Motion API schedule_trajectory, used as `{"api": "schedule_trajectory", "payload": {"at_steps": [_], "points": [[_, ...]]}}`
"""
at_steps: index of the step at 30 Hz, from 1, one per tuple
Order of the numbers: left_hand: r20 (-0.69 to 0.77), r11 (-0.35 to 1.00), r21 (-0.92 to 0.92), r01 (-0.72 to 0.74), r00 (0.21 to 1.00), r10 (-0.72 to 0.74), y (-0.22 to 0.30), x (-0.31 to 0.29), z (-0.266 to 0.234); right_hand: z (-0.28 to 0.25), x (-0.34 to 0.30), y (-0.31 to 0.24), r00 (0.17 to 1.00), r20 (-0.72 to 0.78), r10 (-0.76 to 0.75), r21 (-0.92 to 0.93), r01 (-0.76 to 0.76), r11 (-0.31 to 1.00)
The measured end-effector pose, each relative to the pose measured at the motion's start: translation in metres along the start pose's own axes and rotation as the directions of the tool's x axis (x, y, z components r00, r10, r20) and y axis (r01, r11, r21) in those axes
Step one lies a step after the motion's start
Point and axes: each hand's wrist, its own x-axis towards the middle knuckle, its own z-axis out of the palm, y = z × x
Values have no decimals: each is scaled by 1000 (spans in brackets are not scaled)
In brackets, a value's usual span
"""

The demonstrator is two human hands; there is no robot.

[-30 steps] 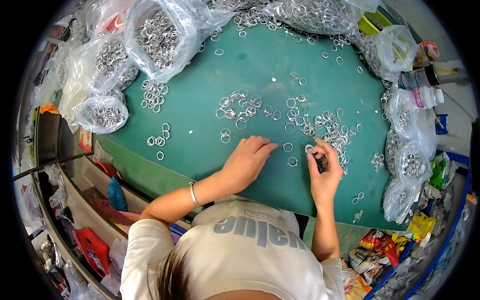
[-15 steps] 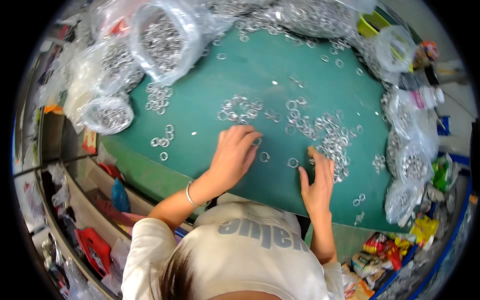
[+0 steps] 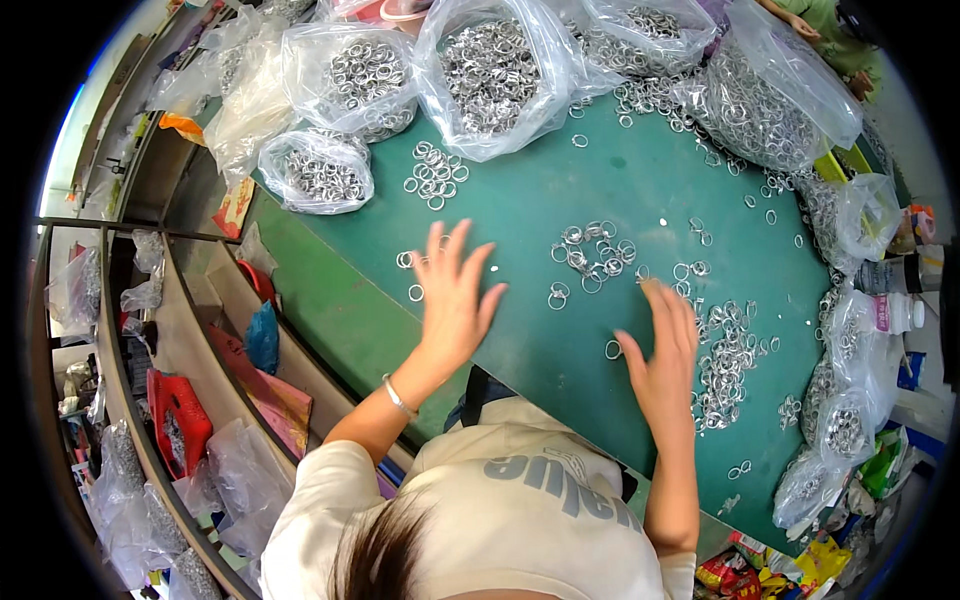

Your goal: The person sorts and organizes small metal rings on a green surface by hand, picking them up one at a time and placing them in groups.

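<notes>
Small silver-coloured metal rings lie in loose groups on a green tabletop (image 3: 540, 200). My left hand (image 3: 452, 305) is open with spread fingers, over a few rings at the table's left, which it partly hides. No ring shows in its grasp. My right hand (image 3: 662, 355) is open too, its thumb apart from its long fingers. By that thumb lies a single ring (image 3: 613, 349), and another ring (image 3: 642, 271) is at the fingertips. To the right of this hand spreads a large heap of rings (image 3: 728, 360). Between both hands, farther off, sits a ring cluster (image 3: 593, 256).
Open clear bags of rings (image 3: 490, 75) line the far side, with a small bag (image 3: 318, 172) at far left. More filled bags (image 3: 848, 425) stand along the right edge. Shelving with a red bin (image 3: 180, 425) is at left. Part of another person (image 3: 830, 35) shows at far right.
The view has swung leftward. My left hand has moved left, from near the middle cluster to the small group of rings, and its fingers have spread. My right hand stays beside the heap.
</notes>
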Motion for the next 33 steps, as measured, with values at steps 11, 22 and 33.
{"api": "schedule_trajectory", "payload": {"at_steps": [11, 22, 33], "points": [[152, 773, -555, -306, 877, 456, 40, 31, 36, 30, 26, 26, 982, 129, -139, 129, 122, 984], [431, 246, -889, 387, 888, 160, 39, 73, 36, -17, 11, 52, 798, 145, 585, 607, -538, 585], [104, 834, -290, -469, 851, 514, 59, 68, 28, -16, 11, 23, 997, -68, 41, -151, -51, 987]]}}
